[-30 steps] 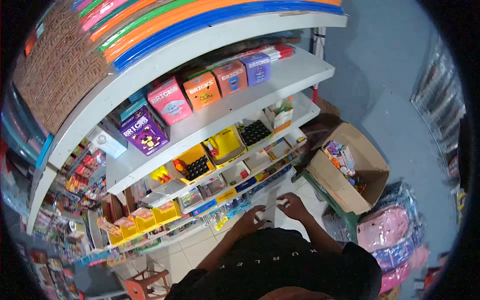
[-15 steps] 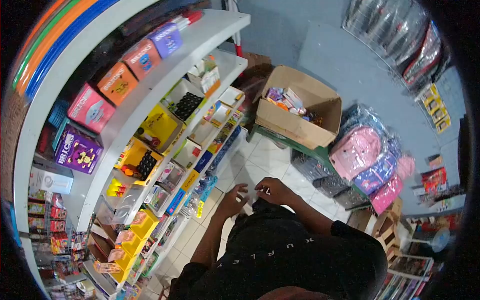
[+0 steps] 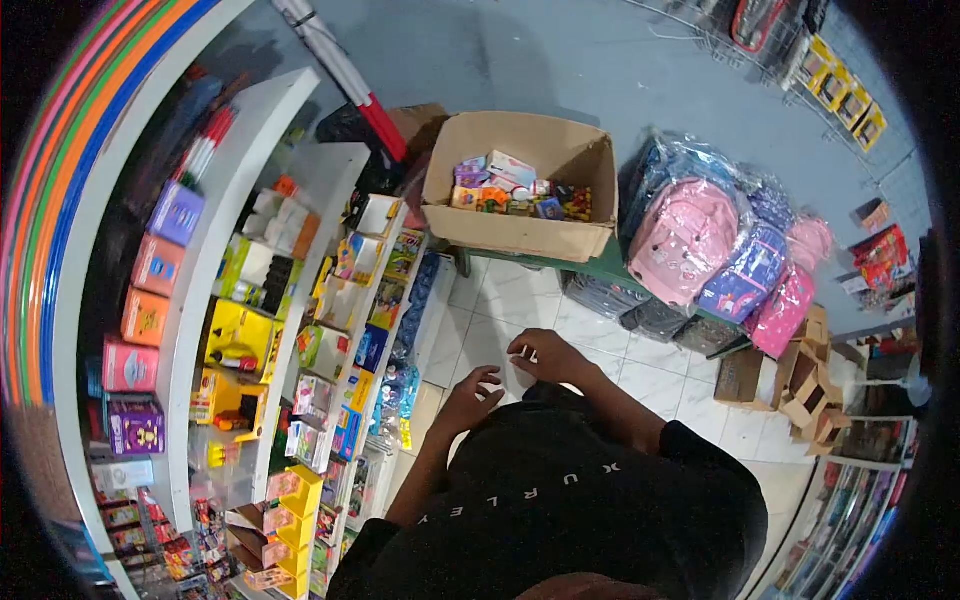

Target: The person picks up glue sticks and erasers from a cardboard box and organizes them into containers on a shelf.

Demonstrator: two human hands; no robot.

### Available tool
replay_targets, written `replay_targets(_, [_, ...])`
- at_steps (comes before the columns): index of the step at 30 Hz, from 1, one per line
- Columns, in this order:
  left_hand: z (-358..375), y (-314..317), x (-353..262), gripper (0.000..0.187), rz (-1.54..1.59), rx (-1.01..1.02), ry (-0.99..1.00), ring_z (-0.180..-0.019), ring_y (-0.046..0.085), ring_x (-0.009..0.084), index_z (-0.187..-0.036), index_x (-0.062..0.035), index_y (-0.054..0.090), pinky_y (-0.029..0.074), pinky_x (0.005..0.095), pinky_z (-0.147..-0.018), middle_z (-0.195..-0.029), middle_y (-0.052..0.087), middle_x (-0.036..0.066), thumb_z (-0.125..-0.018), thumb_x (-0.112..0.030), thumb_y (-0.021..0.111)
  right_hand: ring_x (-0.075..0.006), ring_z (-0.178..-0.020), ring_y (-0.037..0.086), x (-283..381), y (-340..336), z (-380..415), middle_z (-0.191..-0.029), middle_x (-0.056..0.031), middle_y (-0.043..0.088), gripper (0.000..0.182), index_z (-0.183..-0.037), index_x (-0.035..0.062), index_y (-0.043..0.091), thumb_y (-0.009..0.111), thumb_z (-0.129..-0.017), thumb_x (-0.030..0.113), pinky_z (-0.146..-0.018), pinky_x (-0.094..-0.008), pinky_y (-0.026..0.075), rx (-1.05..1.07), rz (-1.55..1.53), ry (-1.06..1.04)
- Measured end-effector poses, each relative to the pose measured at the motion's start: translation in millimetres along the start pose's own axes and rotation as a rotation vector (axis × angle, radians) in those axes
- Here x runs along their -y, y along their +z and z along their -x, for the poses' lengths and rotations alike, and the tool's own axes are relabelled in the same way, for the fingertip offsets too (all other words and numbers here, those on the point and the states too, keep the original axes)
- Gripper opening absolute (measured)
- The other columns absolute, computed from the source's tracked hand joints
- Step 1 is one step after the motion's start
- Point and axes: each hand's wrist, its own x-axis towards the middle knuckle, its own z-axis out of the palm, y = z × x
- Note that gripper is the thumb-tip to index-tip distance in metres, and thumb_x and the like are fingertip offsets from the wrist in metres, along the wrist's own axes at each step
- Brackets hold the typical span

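Both hands hover in front of my waist, a short gap between them, above the tiled floor. My left hand [image 3: 473, 402] has its fingers loosely curled and apart, with nothing visible in it. My right hand [image 3: 541, 357] is likewise bent at the fingers, and I see no object in it. Beyond them an open cardboard box [image 3: 520, 236] holds several small colourful packages. It rests on a green table [image 3: 590, 266]. Neither hand touches the box or the shelves.
Shelves of boxed goods [image 3: 230, 330] line the left side. Wrapped backpacks, one of them pink [image 3: 684, 240], stand right of the box. Small cardboard boxes [image 3: 752, 378] lie farther right, near a glass-fronted case [image 3: 850, 500]. A red-and-white roll [image 3: 345, 75] leans at the wall.
The view has turned, so the cardboard box and backpacks appear farther left and the shelves closer to the left edge. My hands keep nearly the same pose.
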Motion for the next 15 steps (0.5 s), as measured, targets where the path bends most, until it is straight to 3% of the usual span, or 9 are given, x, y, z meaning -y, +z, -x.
replay_targets(7, [-65,34,-49,0.050,-0.040,0.078,-0.086,-0.086,0.065,0.0214,-0.133,-0.0057,0.049,0.053,0.0345,-0.078,-0.117,0.063,0.013,-0.089,-0.024,0.068,-0.0234,-0.075,0.067,-80,-84,-5,-0.091,-0.0141,0.066,0.019,-0.098,0.0018,0.067,0.070,-0.085,0.014,-0.067,-0.0339,0.054,-0.158,0.039,0.009])
replay_targets(15, [-95,38,-74,0.048,0.074,-0.054,-0.163,-0.086,0.065,0.0197,-0.132,-0.0040,0.050,0.053,0.0323,-0.077,-0.113,0.064,0.013,-0.090,-0.019,0.067,-0.0261,-0.083,0.066,-94,-149,-37,-0.098,-0.0150,0.065,0.018,-0.100,0.0018,0.065,0.066,-0.088,0.014,-0.077,-0.0378,0.055,0.016,0.064,0.088])
